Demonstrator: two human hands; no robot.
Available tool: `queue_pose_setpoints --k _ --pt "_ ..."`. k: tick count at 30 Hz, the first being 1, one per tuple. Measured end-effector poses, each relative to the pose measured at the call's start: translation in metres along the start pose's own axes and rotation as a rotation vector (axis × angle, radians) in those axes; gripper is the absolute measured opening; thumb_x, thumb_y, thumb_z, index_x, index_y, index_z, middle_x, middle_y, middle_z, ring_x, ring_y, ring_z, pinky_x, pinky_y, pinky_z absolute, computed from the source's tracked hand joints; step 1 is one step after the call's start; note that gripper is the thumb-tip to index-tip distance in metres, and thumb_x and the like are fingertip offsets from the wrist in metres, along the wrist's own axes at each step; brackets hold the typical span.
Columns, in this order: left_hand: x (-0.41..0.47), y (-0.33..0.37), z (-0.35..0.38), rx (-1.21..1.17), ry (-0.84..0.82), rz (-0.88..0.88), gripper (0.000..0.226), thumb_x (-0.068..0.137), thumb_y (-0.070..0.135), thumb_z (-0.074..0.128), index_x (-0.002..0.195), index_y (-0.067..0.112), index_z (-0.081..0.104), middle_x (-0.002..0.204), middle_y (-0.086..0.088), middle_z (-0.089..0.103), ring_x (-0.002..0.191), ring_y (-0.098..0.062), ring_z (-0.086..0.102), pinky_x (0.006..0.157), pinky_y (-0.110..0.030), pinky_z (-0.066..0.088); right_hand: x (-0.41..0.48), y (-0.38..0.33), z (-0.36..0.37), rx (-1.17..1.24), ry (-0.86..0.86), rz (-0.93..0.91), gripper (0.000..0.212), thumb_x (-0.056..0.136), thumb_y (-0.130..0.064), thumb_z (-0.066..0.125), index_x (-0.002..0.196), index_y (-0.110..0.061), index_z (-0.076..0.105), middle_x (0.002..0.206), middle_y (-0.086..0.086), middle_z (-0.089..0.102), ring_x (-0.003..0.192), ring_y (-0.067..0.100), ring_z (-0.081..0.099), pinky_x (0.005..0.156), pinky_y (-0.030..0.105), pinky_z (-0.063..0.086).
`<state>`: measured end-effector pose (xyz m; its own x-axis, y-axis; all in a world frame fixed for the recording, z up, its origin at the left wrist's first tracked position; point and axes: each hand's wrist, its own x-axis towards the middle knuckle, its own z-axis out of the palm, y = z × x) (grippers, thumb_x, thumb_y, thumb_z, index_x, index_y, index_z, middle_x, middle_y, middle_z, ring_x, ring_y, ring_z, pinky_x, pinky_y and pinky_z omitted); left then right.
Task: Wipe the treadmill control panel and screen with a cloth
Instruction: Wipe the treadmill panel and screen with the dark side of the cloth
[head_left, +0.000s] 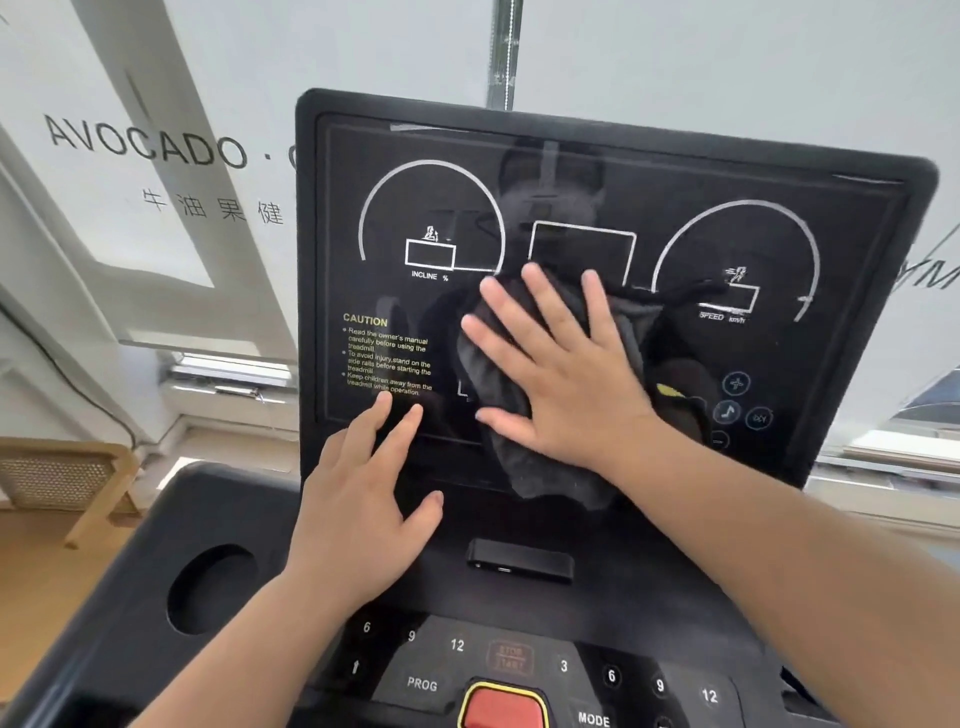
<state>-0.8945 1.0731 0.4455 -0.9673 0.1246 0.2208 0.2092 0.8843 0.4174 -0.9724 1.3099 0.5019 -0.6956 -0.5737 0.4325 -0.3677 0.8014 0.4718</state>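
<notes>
A dark cloth (540, 467) is pressed on the treadmill screen (675, 171) by the splayed right hand (566, 379); the left hand (363, 509) is rested open. Touch icons (736, 383) could be triggered by wiping.

left hand (363, 499): fingers straight, spread | right hand (561, 374): flat, fingers splayed, arm extended

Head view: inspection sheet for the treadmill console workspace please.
Surface: glossy black treadmill screen, reflections across it; black button control panel below with red button.
Job's things: dark grey cloth pressed on screen's lower centre.
Clutter: nothing seen.
Grippers: right hand flat on cloth, fingers spread; left hand fingertips touch screen under caution text.
Cables: thin black cable along wall, left.
Surroundings: white wall with AVOCADO lettering; wooden rack on floor.
</notes>
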Motion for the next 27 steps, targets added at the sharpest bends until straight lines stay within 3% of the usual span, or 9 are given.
queue_pose_setpoints --k 3,8,15,19,23,27 --pt "0.000 0.002 0.000 0.006 0.013 -0.004 0.083 0.080 0.055 0.058 0.156 0.032 0.035 0.164 0.003 0.027 0.134 -0.022 0.031 0.109 -0.040 0.038 -0.045 -0.027 0.023 0.004 -0.055 -0.168 0.082 0.096 -0.066 0.041 0.165 -0.030 0.016 0.174 0.001 0.005 0.160 0.031 -0.001 0.125 0.064 -0.005" --pt "-0.001 0.004 0.002 0.000 0.006 -0.016 0.083 0.084 0.049 0.068 0.157 0.032 0.033 0.165 0.003 0.024 0.137 -0.025 0.030 0.110 -0.042 0.037 -0.096 -0.008 0.030 -0.017 -0.073 -0.234 0.079 0.092 -0.056 0.049 0.163 -0.034 0.023 0.172 -0.004 0.014 0.160 0.027 0.008 0.127 0.058 -0.002" --pt "-0.002 0.006 0.002 0.002 -0.021 -0.027 0.085 0.085 0.046 0.071 0.158 0.031 0.030 0.167 0.003 0.019 0.144 -0.028 0.029 0.113 -0.044 0.034 -0.167 0.007 0.031 0.026 -0.118 -0.043 0.074 0.091 -0.054 0.051 0.159 -0.039 0.026 0.170 -0.005 0.018 0.158 0.028 0.013 0.126 0.059 -0.001" --pt "-0.008 0.005 0.006 0.063 0.055 0.003 0.079 0.080 0.050 0.062 0.151 0.023 0.043 0.163 -0.007 0.030 0.143 -0.032 0.036 0.116 -0.052 0.033 -0.170 -0.025 0.024 0.082 -0.194 0.075 0.076 0.092 -0.061 0.051 0.160 -0.036 0.029 0.171 -0.005 0.017 0.158 0.030 0.014 0.125 0.063 -0.002" --pt "-0.034 0.006 0.020 0.072 0.156 0.030 0.068 0.079 0.047 0.059 0.139 0.015 0.057 0.143 -0.013 0.049 0.126 -0.036 0.047 0.103 -0.055 0.042 -0.137 -0.062 0.017 0.147 -0.216 0.131 0.076 0.093 -0.065 0.054 0.159 -0.035 0.033 0.172 -0.004 0.020 0.158 0.031 0.015 0.123 0.067 0.000" --pt "-0.048 -0.001 0.035 0.114 0.029 0.056 0.074 0.078 0.051 0.053 0.140 0.012 0.055 0.142 -0.011 0.050 0.124 -0.035 0.052 0.098 -0.052 0.046 -0.114 -0.090 0.010 0.232 -0.220 0.196 0.074 0.092 -0.064 0.055 0.157 -0.035 0.036 0.172 -0.005 0.019 0.159 0.028 0.013 0.124 0.065 0.003"
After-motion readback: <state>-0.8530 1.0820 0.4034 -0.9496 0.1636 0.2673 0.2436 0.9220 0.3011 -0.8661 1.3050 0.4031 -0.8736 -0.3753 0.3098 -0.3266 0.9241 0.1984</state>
